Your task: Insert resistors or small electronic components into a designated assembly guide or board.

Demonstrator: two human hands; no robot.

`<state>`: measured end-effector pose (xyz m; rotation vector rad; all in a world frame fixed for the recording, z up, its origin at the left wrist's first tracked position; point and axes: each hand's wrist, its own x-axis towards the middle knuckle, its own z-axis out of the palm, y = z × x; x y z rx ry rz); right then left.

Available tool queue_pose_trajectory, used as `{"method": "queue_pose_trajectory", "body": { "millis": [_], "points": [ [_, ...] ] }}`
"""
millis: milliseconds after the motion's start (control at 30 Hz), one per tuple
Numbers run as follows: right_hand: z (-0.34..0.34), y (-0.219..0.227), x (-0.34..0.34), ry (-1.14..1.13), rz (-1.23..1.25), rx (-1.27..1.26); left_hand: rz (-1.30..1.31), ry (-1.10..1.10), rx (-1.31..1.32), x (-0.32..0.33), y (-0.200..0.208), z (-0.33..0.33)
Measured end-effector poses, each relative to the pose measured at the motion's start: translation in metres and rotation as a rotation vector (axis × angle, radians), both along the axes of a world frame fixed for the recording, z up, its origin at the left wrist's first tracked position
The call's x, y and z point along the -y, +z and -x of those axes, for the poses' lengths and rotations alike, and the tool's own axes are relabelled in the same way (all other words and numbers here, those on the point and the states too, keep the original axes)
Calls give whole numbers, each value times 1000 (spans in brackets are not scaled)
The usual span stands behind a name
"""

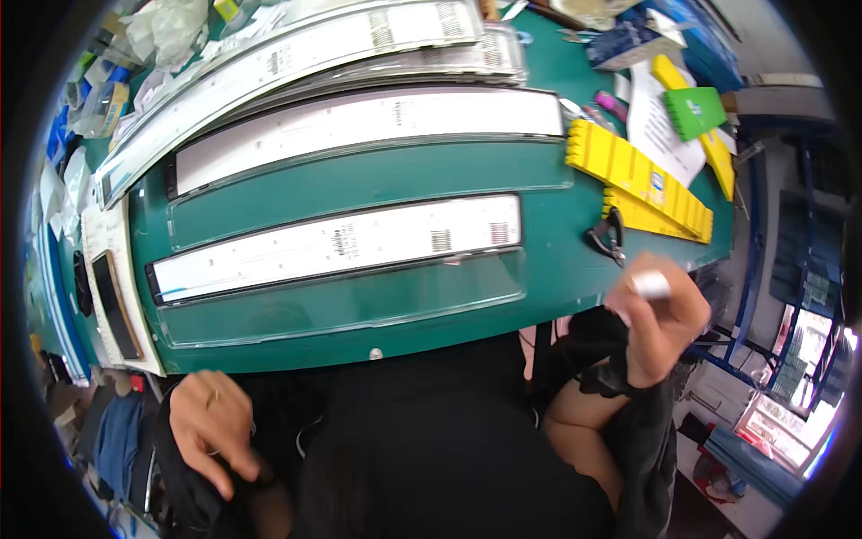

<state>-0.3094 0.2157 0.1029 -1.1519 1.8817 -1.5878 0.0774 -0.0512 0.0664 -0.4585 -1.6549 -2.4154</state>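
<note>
My left hand (211,422) hovers over my lap, just off the table's front left edge. Its fingers hang loosely apart, nothing in them. At the front right edge, my right hand (660,314) is curled, thumb and fingertips close together; motion blurs it and whatever it may hold. Something white, like a wrap of tape (651,286), shows on one finger. Closest to that hand lie black-handled nippers (611,235). Between the hands, a long white strip panel in a dark frame (341,242) rests on the table, with its clear plastic cover (359,310) in front.
Behind lies a second framed strip (359,126), then stacked strips (314,49). Yellow ribbed plastic pieces (637,175), a green piece (696,112) and a printed sheet (660,135) sit on the right. A phone (117,301) lies left on paper. Plastic bags (166,31) clutter the back left.
</note>
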Motion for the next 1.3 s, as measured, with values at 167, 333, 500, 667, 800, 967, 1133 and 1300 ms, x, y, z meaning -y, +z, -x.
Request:
{"method": "queue_pose_trajectory", "body": {
  "millis": [167, 333, 500, 667, 800, 967, 1133, 1300],
  "points": [
    [9, -21, -17, -452, -35, -155, 499, 842, 529, -54, -8, 17],
    [47, -53, -55, -764, -42, -282, 1193, 921, 417, -64, -26, 68],
    [94, -73, -97, -1025, -361, -694, 1119, 942, 403, -76, -35, 69],
    [118, -78, -108, -906, -464, -768, 1103, 949, 391, -76, -36, 66],
    [132, -78, -92, -831, -466, -936, 1072, 869, 386, -80, -36, 61],
    [139, -79, -79, -844, -542, -915, 1062, 911, 352, -83, -40, 59],
    [149, -78, -81, -822, -632, -940, 1058, 860, 389, -78, -35, 63],
    [154, -69, -82, -802, -709, -854, 1028, 818, 407, -76, -33, 63]
  ]
}}
